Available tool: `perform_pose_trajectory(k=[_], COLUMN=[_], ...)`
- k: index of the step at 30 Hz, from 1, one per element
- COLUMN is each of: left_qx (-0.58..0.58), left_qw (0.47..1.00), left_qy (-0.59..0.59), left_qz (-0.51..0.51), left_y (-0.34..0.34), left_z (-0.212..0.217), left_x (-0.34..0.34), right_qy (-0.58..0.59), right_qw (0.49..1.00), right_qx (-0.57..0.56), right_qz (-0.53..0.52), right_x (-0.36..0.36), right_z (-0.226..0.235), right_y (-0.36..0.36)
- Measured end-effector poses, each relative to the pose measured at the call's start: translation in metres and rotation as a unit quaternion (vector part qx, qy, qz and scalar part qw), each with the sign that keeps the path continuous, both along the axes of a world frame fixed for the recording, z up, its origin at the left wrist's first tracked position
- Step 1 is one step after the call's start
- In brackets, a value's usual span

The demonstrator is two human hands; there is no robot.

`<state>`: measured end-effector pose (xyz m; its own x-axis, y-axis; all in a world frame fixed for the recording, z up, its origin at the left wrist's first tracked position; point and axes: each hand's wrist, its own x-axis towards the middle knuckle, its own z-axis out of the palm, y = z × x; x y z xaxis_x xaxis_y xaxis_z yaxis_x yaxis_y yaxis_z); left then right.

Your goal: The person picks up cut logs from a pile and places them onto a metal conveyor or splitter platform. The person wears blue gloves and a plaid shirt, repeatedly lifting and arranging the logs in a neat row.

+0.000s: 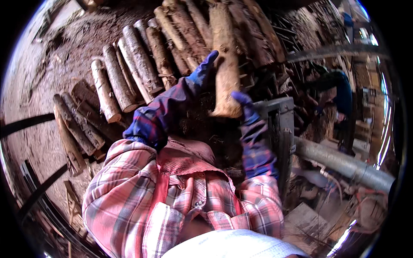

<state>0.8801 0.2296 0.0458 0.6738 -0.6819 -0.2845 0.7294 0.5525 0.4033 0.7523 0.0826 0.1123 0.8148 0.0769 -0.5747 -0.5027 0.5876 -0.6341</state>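
Note:
A thick peeled log (227, 64) stretches away in front of my chest, its cut end toward me. My left hand (204, 71), in a blue-purple glove, holds it along its left side, with one finger or the thumb showing against the wood and the others hidden. On the near right end, my right hand (247, 106), gloved the same, grips the log; part of its fingers is out of sight behind the wood. Dark blue checked sleeve covers (148, 117) reach up both forearms.
Several cut logs (140, 58) lie side by side on brown earth ahead and to the left. A shorter group of logs (79, 122) is at far left. To the right are a grey post (282, 129), a metal pipe (344, 161), and a person in dark clothes (342, 92).

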Motion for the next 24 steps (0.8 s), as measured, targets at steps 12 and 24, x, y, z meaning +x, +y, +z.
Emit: perform_pose_trajectory(k=[12, 24], left_qx=[0.029, -0.156], left_qw=[0.837, 0.479], left_qy=[-0.486, -0.798], left_qz=[-0.249, -0.331], left_y=[-0.104, -0.258], left_z=[0.113, 0.152], left_x=[-0.174, -0.352], right_qy=[-0.208, -0.347], right_qw=[0.846, 0.516], right_qx=[-0.259, -0.313], right_qz=[-0.417, -0.718], right_x=[-0.179, -0.428], right_z=[0.041, 0.060], right_y=[-0.076, -0.118])
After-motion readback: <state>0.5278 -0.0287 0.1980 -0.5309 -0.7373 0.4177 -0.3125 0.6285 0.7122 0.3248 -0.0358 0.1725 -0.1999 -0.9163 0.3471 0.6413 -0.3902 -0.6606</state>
